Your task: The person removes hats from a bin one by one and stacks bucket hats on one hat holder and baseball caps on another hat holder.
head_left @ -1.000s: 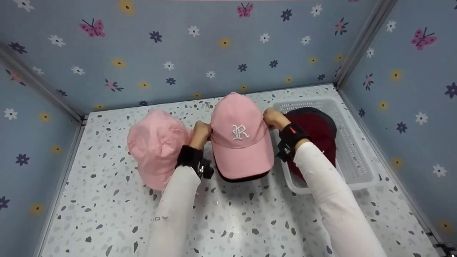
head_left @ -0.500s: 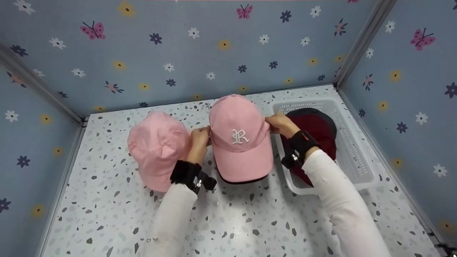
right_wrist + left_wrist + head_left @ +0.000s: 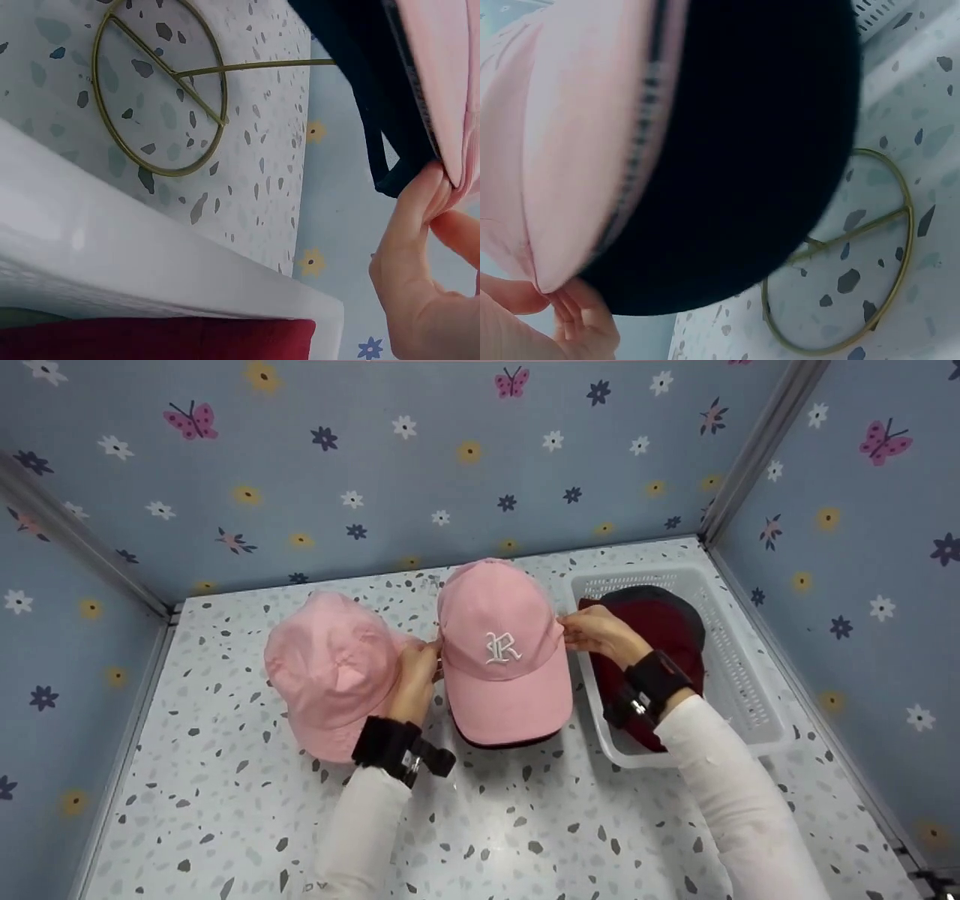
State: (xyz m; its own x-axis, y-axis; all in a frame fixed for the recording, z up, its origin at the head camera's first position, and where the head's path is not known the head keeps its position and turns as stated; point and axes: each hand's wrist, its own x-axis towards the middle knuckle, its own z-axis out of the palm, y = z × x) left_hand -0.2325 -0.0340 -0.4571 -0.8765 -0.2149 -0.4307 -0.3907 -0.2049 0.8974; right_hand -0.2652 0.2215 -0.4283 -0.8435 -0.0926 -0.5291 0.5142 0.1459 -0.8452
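Note:
A pink baseball cap [image 3: 496, 607] with a white embroidered letter sits over a round-based gold wire stand [image 3: 157, 169]. Beneath its brim shows a dark brim [image 3: 742, 172], and a dark strap [image 3: 379, 161] hangs below in the right wrist view. My left hand [image 3: 414, 671] pinches the cap's lower edge on the left between thumb and fingers. On the opposite side, my right hand [image 3: 604, 634] pinches the edge near where crown and brim meet. A second pink cap [image 3: 330, 667] is close by the left hand.
To the right stands a white plastic basket [image 3: 750, 697] holding a maroon cap [image 3: 649, 622] with dark grey panels; the right forearm passes over it. Patterned panels [image 3: 420, 465] enclose the speckled tabletop [image 3: 495, 825] at the back and sides.
Both wrists have swung lower and toward the person, the right one also rightward, while the fingers stay at the cap's edges. The lettered cap has shifted only slightly downward.

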